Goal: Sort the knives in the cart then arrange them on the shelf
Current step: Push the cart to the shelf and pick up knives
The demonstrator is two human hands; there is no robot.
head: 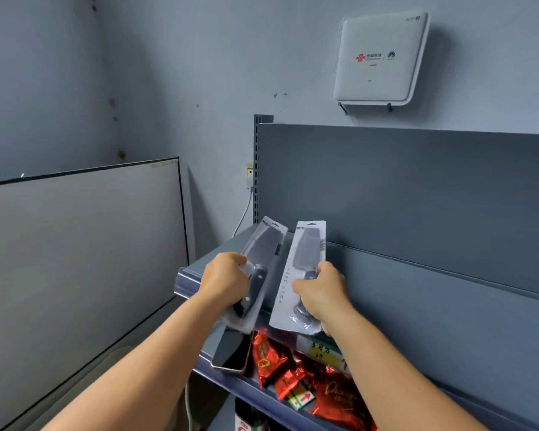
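Two packaged knives in clear blister packs are held over the left end of the top shelf. My left hand grips the dark handle of the left packaged knife, which tilts up and to the right. My right hand grips the handle end of the right packaged knife, which stands nearly upright on its white card. Both blades point toward the grey back panel. The cart is out of view.
A phone lies on the lower shelf beside red snack packets. A white router hangs on the wall above. A whiteboard-like panel leans at the left, and a cable runs down beside the shelf upright.
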